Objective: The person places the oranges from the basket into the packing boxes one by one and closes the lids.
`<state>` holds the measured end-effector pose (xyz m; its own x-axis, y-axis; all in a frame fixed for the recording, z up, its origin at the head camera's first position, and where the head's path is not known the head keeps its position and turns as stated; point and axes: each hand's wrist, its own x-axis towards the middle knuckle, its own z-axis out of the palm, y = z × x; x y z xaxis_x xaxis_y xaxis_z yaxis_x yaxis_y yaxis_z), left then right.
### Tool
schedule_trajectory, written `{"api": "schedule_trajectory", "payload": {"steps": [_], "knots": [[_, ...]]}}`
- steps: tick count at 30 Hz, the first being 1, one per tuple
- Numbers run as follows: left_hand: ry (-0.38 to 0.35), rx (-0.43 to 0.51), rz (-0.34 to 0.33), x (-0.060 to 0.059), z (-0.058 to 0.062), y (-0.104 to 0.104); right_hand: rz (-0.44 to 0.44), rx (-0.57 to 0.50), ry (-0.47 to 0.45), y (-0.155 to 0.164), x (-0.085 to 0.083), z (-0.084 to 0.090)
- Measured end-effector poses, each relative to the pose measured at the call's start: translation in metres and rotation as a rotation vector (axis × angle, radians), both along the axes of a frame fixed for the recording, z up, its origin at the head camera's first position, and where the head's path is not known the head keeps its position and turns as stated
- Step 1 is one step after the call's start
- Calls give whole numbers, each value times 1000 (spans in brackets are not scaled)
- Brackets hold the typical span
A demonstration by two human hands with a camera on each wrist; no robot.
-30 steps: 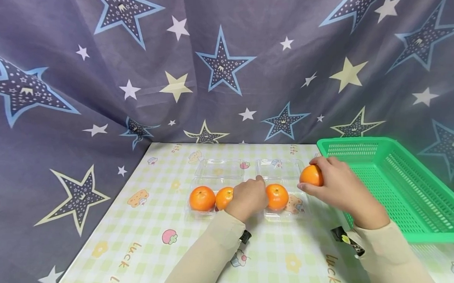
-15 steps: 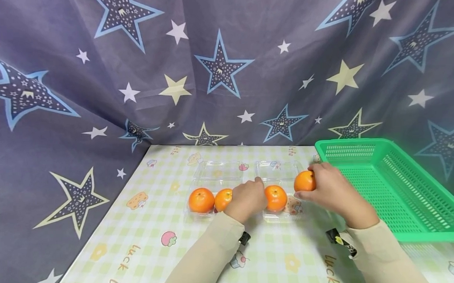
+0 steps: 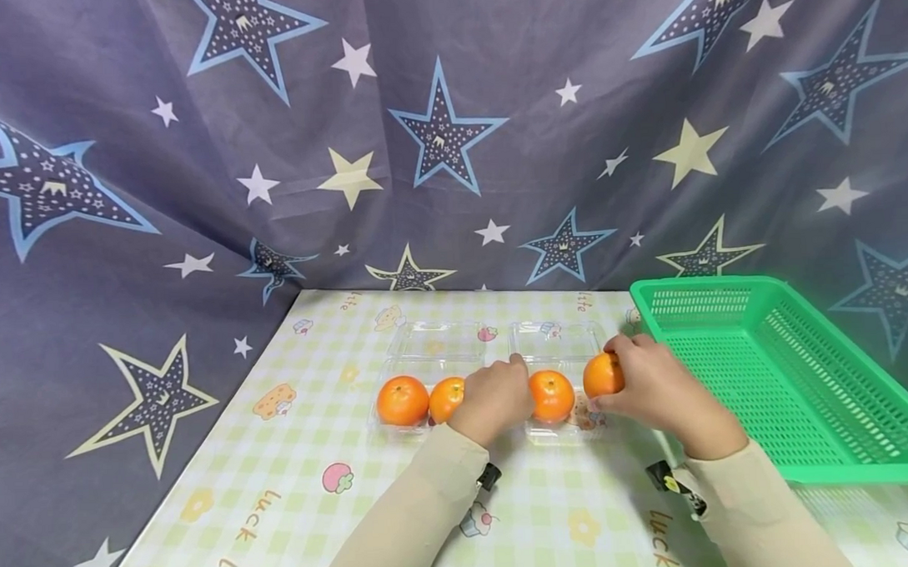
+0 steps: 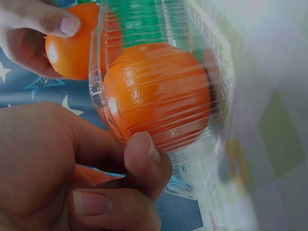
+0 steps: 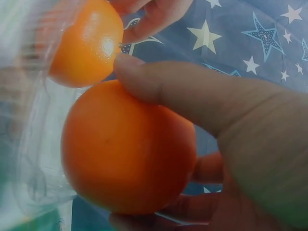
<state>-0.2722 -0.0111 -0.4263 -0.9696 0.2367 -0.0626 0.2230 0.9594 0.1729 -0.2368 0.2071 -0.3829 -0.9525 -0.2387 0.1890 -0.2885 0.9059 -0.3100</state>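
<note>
My right hand (image 3: 660, 393) grips an orange (image 3: 603, 375) over the right end of a clear plastic clamshell box (image 3: 564, 436); the right wrist view shows the thumb on top of this orange (image 5: 127, 149) and fingers beneath. Another orange (image 3: 551, 396) sits in that box's left half. My left hand (image 3: 496, 399) pinches the near box's side wall between thumb and finger, as the left wrist view shows at the box wall (image 4: 159, 96). Left of this hand, a second clear box (image 3: 407, 435) holds two oranges, one (image 3: 402, 401) in full view, the other (image 3: 446, 399) partly hidden by the hand.
Both boxes have their clear lids (image 3: 437, 341) folded back, away from me. A green plastic basket (image 3: 806, 476) stands at the right of the table. A patterned cloth (image 3: 280, 456) covers the table, and a star-printed curtain (image 3: 452, 233) hangs behind it.
My right hand has moved left and slightly down with its orange, from beside the basket to over the right box. My left hand has stayed at the box.
</note>
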Motion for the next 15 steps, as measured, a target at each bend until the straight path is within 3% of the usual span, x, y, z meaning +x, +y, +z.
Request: {"api": "schedule_trajectory", "payload": {"steps": [15], "knots": [[-4,1,0,-1,0,0,20,32,-25,-9,-4,-13]]}}
